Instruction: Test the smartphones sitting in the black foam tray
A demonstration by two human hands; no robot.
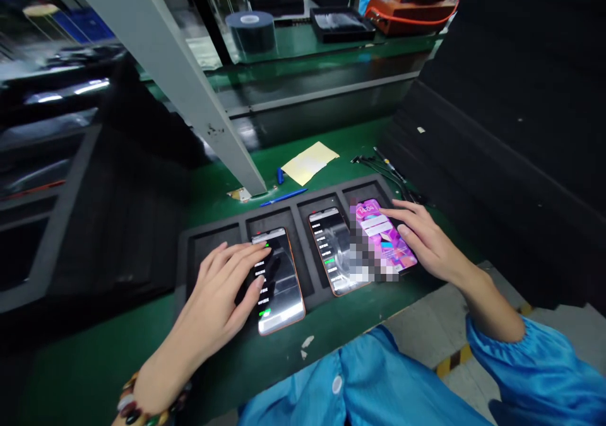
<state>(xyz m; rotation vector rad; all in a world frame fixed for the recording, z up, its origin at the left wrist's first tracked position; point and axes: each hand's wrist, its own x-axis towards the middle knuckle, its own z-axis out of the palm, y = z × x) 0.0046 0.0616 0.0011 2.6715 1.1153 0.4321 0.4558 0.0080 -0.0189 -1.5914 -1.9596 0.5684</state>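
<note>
Three smartphones lie face up, partly in the slots of a dark foam tray [310, 274]. Over the upper left part of the left smartphone [283, 287] rests my left hand [231, 281], fingers stretched across its dark screen with white and green text lines. The middle smartphone [326, 243] shows a similar list and is untouched. My right hand [421, 240] is open at the right smartphone [395, 249], whose screen is pink and purple with a clock. Its fingertips are at the upper right of that screen. Blurred squares cover part of the middle and right phones.
Behind the tray lie a blue pen [284, 197], a yellow paper sheet [310, 162] and some black cables [392, 177]. A grey post [189, 79] rises there. Dark stacked trays [137, 205] stand left, a black block [502, 148] right. A tape roll [250, 31] sits on the shelf.
</note>
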